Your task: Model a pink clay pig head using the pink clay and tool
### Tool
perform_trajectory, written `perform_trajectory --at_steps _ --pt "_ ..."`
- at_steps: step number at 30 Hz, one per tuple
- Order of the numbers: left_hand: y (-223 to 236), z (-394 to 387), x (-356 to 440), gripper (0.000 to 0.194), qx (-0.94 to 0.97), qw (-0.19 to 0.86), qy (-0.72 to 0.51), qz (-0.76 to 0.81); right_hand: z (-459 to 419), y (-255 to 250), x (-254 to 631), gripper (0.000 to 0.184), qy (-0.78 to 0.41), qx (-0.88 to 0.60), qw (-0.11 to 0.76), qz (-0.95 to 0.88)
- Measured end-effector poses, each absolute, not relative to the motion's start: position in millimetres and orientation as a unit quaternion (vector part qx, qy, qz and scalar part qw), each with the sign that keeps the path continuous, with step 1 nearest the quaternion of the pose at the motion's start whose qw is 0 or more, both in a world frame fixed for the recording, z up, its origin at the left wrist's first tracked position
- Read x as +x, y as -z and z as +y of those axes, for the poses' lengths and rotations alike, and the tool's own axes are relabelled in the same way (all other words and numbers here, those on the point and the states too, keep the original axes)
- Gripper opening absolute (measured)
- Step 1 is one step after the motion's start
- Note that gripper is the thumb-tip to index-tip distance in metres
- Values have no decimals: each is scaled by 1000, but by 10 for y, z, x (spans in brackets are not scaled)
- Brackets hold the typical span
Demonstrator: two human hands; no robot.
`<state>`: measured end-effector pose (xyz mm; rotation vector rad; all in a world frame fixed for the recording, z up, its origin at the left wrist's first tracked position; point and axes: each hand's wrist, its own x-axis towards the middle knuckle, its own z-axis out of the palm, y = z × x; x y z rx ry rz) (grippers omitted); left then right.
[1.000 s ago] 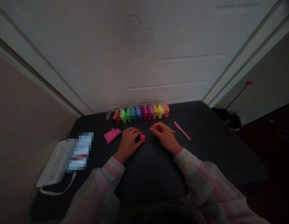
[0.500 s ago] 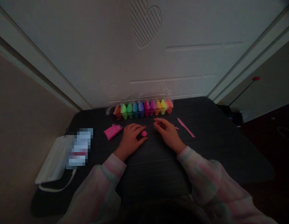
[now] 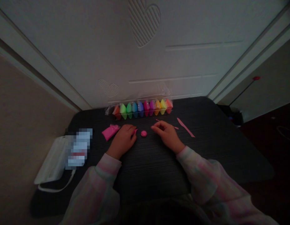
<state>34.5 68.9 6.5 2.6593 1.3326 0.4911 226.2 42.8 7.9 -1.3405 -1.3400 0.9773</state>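
Note:
A small flattened ball of pink clay (image 3: pixel 144 133) lies on the dark table between my hands. My left hand (image 3: pixel 122 140), just left of the ball, has its fingers curled around a bit of pink clay (image 3: pixel 135 131) that shows between thumb and forefinger. To the ball's right, the thumb and forefinger of my right hand (image 3: pixel 167 134) are pinched together; whatever they hold, if anything, cannot be made out. A thin pink tool (image 3: pixel 176 127) lies partly hidden behind that hand. Next to my left hand rests an opened pink clay packet (image 3: pixel 109 132).
Clay blocks in several colours stand in a clear plastic tray (image 3: pixel 142 109) against the white panel. A pink plastic knife (image 3: pixel 186 127) lies to the right. On the left are a blurred-out phone (image 3: pixel 79 148), a white box-like object (image 3: pixel 52 161) and a white cable (image 3: pixel 53 190).
My left hand has drawn back left, away from the clay ball, and a pink bit now shows in its fingers. My right hand has shifted slightly left and down, uncovering more of the thin tool.

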Motion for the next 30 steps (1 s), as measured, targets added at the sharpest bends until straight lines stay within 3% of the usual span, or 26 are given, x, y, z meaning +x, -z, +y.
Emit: perform_trajectory --at_steps 8,13,16,20,22,30 --pt "-83 680 356 26 885 67 -141 440 432 -96 2252 19 -406 -546 495 -541" --pt "-121 662 363 23 853 128 -225 453 435 -57 2249 10 -428 -532 496 -536" --pt "-185 607 408 20 806 228 -298 458 401 -50 2222 13 -432 -512 502 -547" --pt "-248 502 489 28 651 496 -355 452 303 -116 2170 22 -445 -471 498 -576" --pt "-253 462 517 26 590 575 -364 433 254 -165 2158 24 -451 -457 473 -603" --pt "-193 435 568 15 504 646 -396 413 224 -237 2185 25 -406 -450 416 -678"
